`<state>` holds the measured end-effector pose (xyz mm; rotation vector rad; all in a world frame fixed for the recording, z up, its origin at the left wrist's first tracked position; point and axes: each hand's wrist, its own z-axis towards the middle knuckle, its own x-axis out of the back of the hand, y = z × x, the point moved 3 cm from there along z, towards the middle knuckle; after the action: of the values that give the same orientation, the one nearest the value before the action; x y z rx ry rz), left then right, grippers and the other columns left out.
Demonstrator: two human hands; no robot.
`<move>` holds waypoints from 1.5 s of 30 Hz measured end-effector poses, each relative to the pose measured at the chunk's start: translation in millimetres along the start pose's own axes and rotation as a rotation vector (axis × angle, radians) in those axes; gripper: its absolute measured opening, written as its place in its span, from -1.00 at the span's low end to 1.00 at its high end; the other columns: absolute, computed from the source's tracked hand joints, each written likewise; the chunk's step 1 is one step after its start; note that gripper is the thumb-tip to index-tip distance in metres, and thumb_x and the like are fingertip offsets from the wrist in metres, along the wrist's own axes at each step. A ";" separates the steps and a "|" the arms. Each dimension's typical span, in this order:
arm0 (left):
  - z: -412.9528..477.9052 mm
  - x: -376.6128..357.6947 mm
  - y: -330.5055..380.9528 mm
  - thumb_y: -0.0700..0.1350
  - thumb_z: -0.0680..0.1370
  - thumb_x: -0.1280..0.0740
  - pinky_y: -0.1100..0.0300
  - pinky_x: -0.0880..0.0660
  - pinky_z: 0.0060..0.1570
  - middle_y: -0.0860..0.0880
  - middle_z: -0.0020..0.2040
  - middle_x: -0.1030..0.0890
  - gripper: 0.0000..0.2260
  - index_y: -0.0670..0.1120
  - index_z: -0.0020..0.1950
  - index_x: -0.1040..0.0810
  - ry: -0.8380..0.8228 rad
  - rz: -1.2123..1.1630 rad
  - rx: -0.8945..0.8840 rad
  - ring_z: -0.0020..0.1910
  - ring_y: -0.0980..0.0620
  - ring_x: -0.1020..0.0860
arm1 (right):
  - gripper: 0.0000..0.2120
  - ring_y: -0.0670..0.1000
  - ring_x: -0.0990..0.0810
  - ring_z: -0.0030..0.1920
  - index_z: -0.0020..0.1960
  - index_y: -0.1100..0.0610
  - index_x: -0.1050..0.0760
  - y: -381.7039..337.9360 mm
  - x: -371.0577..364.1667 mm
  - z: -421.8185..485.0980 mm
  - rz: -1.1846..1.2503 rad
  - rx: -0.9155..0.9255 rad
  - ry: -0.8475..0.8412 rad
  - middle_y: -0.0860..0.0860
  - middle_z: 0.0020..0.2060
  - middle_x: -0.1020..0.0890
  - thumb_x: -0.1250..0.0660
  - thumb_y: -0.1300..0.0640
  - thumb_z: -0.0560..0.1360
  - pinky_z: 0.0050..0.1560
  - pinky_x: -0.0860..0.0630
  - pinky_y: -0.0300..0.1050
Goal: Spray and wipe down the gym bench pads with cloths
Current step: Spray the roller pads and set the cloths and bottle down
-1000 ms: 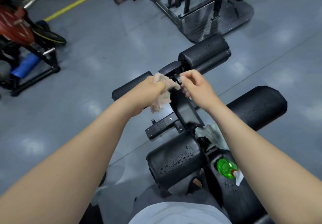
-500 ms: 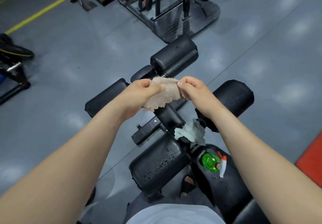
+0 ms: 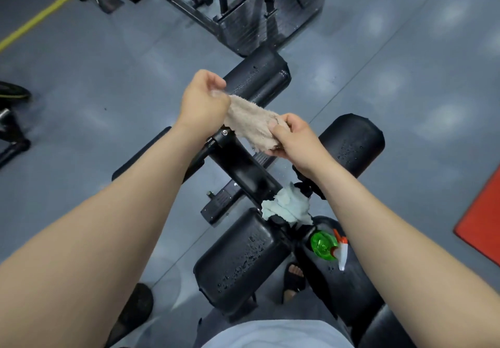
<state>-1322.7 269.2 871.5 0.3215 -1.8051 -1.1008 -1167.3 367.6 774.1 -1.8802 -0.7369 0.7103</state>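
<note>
A beige cloth point(image 3: 253, 125) is stretched between both hands above the bench frame. My left hand point(image 3: 204, 104) pinches its upper left end, and my right hand point(image 3: 295, 136) grips its lower right end. Below them lie black roller pads: a far one point(image 3: 259, 76), a right one point(image 3: 351, 141) and a near one point(image 3: 238, 258), all speckled with droplets. A pale green cloth point(image 3: 288, 206) lies bunched on the frame. A green spray bottle point(image 3: 323, 244) with a white and orange nozzle rests on the wet seat pad point(image 3: 351, 285).
A black machine with a metal base plate point(image 3: 243, 3) stands ahead. A yellow floor line point(image 3: 35, 20) runs at the upper left, black equipment point(image 3: 10, 120) at the left edge, and a red mat point(image 3: 484, 220) at the right. My sandalled foot point(image 3: 293, 280) shows between the pads.
My hands have drawn apart, stretching the beige cloth: the left one rose, the right one dropped lower and to the right. The view has shifted a little.
</note>
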 end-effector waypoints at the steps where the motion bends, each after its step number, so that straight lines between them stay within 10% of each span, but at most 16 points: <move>1: 8.1 -0.2 2.0 -0.24 0.54 -0.20 0.37 -0.37 -0.47 -0.03 0.09 -0.54 -0.80 0.07 0.01 -0.47 0.027 0.027 -0.020 -0.24 0.05 -0.48 | -0.88 0.09 -0.66 -0.11 0.03 0.15 -0.45 -0.4 -1.5 5.2 0.027 0.000 0.028 0.10 -0.06 -0.61 -0.30 0.10 0.66 0.00 -0.69 0.06; 7: 38.1 -18.6 -14.1 -0.02 0.64 -0.23 0.04 -0.33 0.12 -0.08 0.26 -0.42 -0.81 -0.03 0.19 -0.53 0.013 0.668 -0.087 0.26 -0.18 -0.40 | -0.85 0.00 -0.61 -0.26 0.17 0.02 -0.36 6.8 -1.5 37.7 -0.188 -0.076 0.204 0.09 0.00 -0.62 -0.24 0.05 0.62 -0.14 -0.71 0.02; 14: 43.2 -66.9 -19.6 0.17 0.65 -0.25 0.01 -0.41 -0.11 -0.17 0.05 -0.56 -0.47 -0.28 0.31 -0.33 -0.423 1.024 -0.207 -0.05 -0.18 -0.49 | -0.82 0.17 -0.66 -0.16 -0.13 -0.03 -0.41 23.8 0.9 58.2 -0.425 -0.069 0.155 0.08 -0.18 -0.67 -0.24 -0.10 0.56 -0.03 -0.64 0.21; 29: 71.2 -96.2 -6.3 -0.04 0.62 -0.29 0.13 -0.29 -0.44 -0.10 -0.26 -0.54 -0.77 -0.21 -0.05 -0.42 -0.425 0.973 -0.147 -0.33 -0.07 -0.50 | -0.66 -0.01 -0.41 -0.36 -0.26 0.06 -0.36 17.3 32.3 100.6 -0.538 -0.044 0.202 -0.03 -0.35 -0.46 -0.26 -0.03 0.65 -0.38 -0.28 -0.11; 35: 76.6 -101.0 3.6 -0.15 0.58 -0.29 0.32 -0.28 -0.59 0.01 -0.47 -0.49 -0.66 -0.05 -0.41 -0.44 -0.470 0.875 -0.151 -0.56 0.18 -0.45 | -0.69 -0.03 -0.42 -0.37 -0.25 0.02 -0.41 16.8 33.1 109.3 -0.487 -0.040 0.224 -0.04 -0.35 -0.48 -0.27 -0.04 0.64 -0.39 -0.28 -0.13; 45: 89.0 -115.6 16.3 -0.13 0.61 -0.29 0.41 -0.25 -0.65 0.17 -0.71 -0.37 -0.61 -0.07 -0.44 -0.40 -0.512 0.773 -0.136 -0.66 0.28 -0.41 | -0.67 -0.02 -0.40 -0.44 -0.26 0.07 -0.38 11.3 46.4 124.5 -0.415 -0.019 0.303 -0.02 -0.39 -0.43 -0.28 -0.02 0.64 -0.43 -0.28 -0.15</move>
<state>-1334.6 399.2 804.4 -0.7533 -1.9989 -0.7629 -1227.1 468.2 710.3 -1.7223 -0.8976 0.1523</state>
